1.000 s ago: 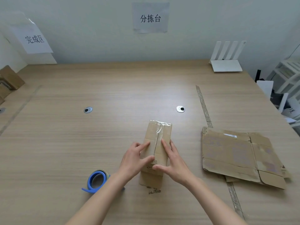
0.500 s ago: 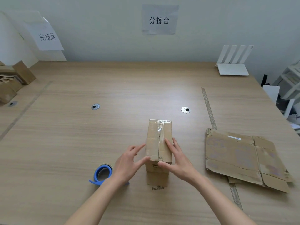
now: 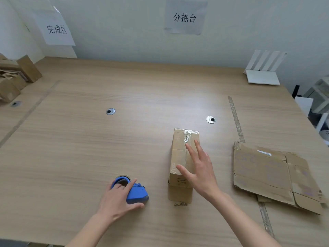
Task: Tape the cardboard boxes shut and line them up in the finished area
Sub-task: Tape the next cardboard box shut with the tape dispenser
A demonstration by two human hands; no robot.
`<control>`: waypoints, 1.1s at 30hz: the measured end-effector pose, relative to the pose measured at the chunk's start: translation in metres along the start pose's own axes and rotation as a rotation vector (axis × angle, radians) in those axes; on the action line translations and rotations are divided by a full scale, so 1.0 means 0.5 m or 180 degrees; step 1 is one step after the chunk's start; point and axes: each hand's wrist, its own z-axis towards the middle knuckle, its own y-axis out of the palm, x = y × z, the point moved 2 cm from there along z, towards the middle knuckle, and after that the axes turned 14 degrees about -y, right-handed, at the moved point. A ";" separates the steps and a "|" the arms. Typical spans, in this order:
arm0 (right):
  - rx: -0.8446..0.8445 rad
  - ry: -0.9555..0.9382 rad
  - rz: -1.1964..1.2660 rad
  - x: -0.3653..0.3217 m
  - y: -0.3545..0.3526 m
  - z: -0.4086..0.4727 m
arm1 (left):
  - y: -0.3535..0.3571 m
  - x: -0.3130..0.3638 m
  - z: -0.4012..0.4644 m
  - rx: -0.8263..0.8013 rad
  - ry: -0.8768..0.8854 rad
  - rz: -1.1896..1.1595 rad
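Note:
A narrow brown cardboard box (image 3: pixel 179 157) stands on the wooden table (image 3: pixel 89 148), its top flaps closed and clear tape over the far end. My right hand (image 3: pixel 199 168) lies flat on the box top with the fingers spread and straight. To the left, my left hand (image 3: pixel 118 198) grips the blue tape dispenser (image 3: pixel 133 192), fingers curled over its roll and thumb under its body. Finished boxes (image 3: pixel 14 79) sit at the far left under the paper sign (image 3: pixel 57 29).
A flattened cardboard box (image 3: pixel 277 175) lies at the right beside a tape strip on the table (image 3: pixel 235 118). A white router (image 3: pixel 263 70) stands at the back right. Two round cable holes (image 3: pixel 110 111) are in the tabletop.
My left hand left the box and went down-left to take hold of the blue tape dispenser. My right hand moved further up onto the box top. The camera turned left.

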 end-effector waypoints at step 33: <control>-0.0100 0.0787 0.1255 -0.036 -0.165 0.062 | -0.363 0.067 0.071 -0.0037 0.0569 -0.0914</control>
